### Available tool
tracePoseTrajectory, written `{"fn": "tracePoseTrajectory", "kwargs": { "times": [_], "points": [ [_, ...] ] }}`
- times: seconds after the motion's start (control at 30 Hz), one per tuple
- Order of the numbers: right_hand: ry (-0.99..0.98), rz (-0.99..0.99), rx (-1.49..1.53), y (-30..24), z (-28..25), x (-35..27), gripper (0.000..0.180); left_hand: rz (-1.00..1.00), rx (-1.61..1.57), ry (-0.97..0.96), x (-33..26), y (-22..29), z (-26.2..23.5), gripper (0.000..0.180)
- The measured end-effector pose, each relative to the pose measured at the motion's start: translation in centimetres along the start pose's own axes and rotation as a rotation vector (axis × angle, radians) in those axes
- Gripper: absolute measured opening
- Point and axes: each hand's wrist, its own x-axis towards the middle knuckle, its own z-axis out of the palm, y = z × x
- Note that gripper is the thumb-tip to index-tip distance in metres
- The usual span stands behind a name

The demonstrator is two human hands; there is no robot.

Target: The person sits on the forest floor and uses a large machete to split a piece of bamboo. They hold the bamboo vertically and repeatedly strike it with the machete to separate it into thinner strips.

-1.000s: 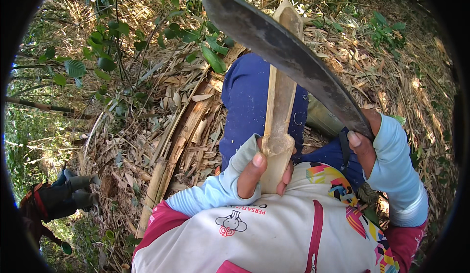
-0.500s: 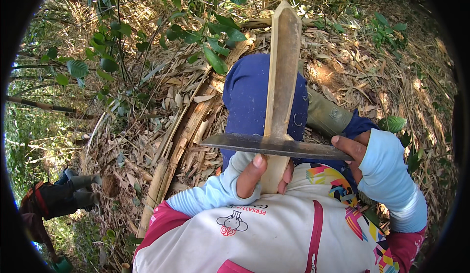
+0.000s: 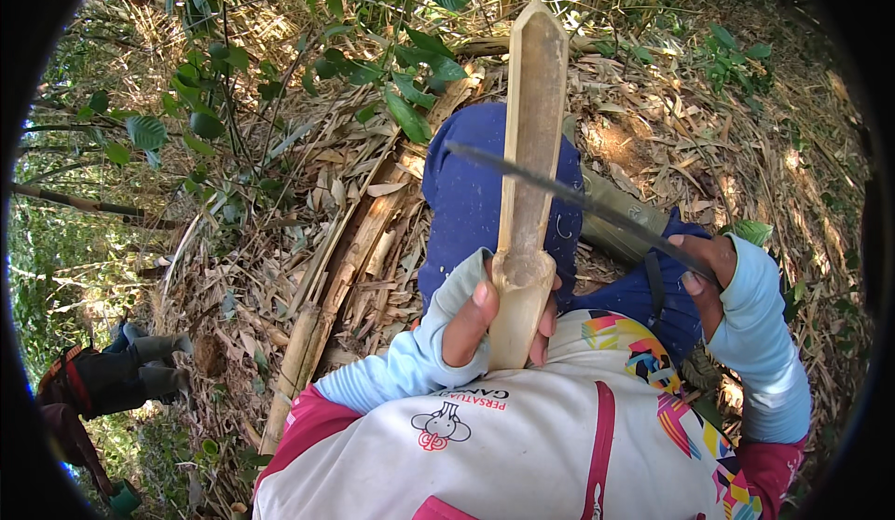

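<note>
My left hand is wrapped round the lower end of a split bamboo piece. The piece stands lengthwise away from my body, hollow face up, with a pointed far end and a node ridge just above my fingers. In my right hand is a long dark blade, probably a machete; its handle cannot be made out. The blade slants over the bamboo's middle, its tip past the left edge. Whether it touches the bamboo cannot be told. My blue-trousered knee lies beneath.
A long split trunk lies on the leaf litter to my left. Leafy saplings stand at the far left. At the left edge is another person in dark clothes and boots. My own boot rests right of the knee.
The blade has lifted off the node ridge and swung away from my body, now slanting over the bamboo's middle. My right hand has shifted right. My left hand keeps its grip.
</note>
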Motion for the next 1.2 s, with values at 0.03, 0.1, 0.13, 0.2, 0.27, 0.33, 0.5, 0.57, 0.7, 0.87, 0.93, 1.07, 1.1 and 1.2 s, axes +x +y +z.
{"fn": "tracePoseTrajectory", "kwargs": {
  "times": [0.03,0.1,0.13,0.2,0.27,0.33,0.5,0.57,0.7,0.87,0.93,1.07,1.1,1.2],
  "points": [
    [-0.042,0.003,-0.005,0.1,-0.1,-0.1,0.038,-0.01,-0.014,0.003,0.0,0.0,0.0,0.075],
    [-0.029,-0.061,-0.007,0.2,0.2,-0.2,0.045,-0.028,-0.025,0.006,-0.1,0.0,0.0,0.076],
    [-0.022,-0.093,-0.008,0.4,0.5,-0.3,0.048,-0.037,-0.024,0.006,-0.1,0.1,0.0,0.076],
    [-0.025,-0.14,-0.03,0.8,0.9,-0.6,0.052,-0.049,-0.05,-0.007,-0.3,0.0,-0.1,0.077],
    [-0.033,-0.192,-0.06,1.1,0.9,-0.5,0.055,-0.051,-0.1,-0.022,-0.6,-0.7,-0.6,0.076],
    [-0.048,-0.249,-0.099,1.3,0.7,-0.3,0.057,-0.149,-0.141,-0.064,-0.6,-0.8,-1.1,0.073],
    [-0.119,-0.253,-0.13,1.3,-0.4,-0.5,0.069,-0.121,-0.118,-0.335,0.2,-1.1,-2.9,0.056],
    [-0.124,-0.263,-0.149,1.4,-0.6,-0.5,0.069,-0.125,-0.11,-0.421,0.7,-1.0,-3.3,0.054],
    [-0.144,-0.269,-0.211,1.4,-1.4,-0.4,0.068,-0.184,-0.294,-0.271,0.2,-0.8,-2.3,0.058],
    [-0.208,-0.234,-0.294,1.3,-1.7,-0.4,0.063,-0.503,-0.579,-0.12,0.6,-1.6,-3.0,0.064],
    [-0.234,-0.229,-0.324,1.4,-1.4,-0.7,0.061,-0.383,-0.499,-0.169,0.3,-1.5,-3.2,0.062],
    [-0.254,-0.21,-0.316,1.0,-0.9,-0.2,0.047,-0.47,-0.596,-0.149,0.4,-2.0,-3.3,0.048],
    [-0.22,-0.229,-0.319,1.1,-0.4,0.1,0.037,-0.49,-0.621,-0.141,0.4,-2.1,-3.3,0.045],
    [-0.195,-0.239,-0.325,1.0,0.2,0.3,0.027,-0.359,-0.499,-0.184,0.2,-2.0,-3.1,0.043]
  ]
}}
